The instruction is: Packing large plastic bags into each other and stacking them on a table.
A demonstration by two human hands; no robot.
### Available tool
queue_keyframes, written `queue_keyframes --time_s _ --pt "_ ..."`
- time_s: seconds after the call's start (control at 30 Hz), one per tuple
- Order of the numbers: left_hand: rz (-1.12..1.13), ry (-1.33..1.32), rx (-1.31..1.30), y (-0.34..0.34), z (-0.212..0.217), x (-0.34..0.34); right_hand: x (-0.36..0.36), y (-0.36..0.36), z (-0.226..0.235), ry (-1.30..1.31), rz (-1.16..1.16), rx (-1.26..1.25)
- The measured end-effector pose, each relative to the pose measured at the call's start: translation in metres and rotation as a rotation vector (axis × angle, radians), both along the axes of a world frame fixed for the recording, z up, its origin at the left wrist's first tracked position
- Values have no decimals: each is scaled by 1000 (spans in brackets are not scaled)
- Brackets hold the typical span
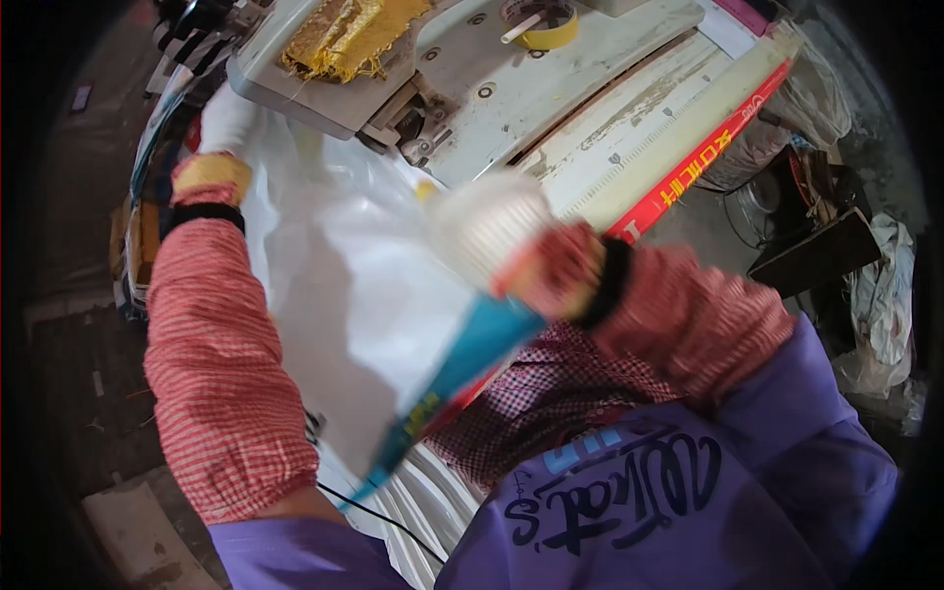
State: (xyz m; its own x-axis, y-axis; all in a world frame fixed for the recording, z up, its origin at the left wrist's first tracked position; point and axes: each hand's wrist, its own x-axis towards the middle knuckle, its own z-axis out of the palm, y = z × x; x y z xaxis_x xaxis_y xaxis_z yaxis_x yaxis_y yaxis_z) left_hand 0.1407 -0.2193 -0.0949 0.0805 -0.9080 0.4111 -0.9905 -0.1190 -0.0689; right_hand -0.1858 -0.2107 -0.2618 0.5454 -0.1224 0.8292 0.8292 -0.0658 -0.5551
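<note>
The white woven sack is spread in front of the sewing machine, and its blue printed edge runs down toward the person's body. The left hand, in a white glove, is laid on the far side of the sack, just beside the left end of the machine; the fingers appear to be closed on the fabric, but how firmly cannot be told. The right hand, also gloved, is blurred by motion, and it seems that the upper end of the blue edge is gripped by it, near the front of the machine; how far these fingers are closed cannot be told for sure.

For this step to be done well, the edge should be kept stretched between both hands, so that no fold is formed. The fabric should be held flat and level with the machine bed, and the fingers should be kept away from the needle area. A roll of yellow tape lies on top of the machine, behind the work.
</note>
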Motion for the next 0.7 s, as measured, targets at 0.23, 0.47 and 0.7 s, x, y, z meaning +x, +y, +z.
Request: queue_keyframes --time_s 0.23,0.47,0.7 --pt "111 -122 465 59 54 -99 66 -16 99 1096 -736 -916" --pt "-594 -425 523 99 41 -262 87 -97 105 737 -210 -1452" --pt "-631 -322 786 92 110 -266 94 -66 90 1069 -225 -1118"
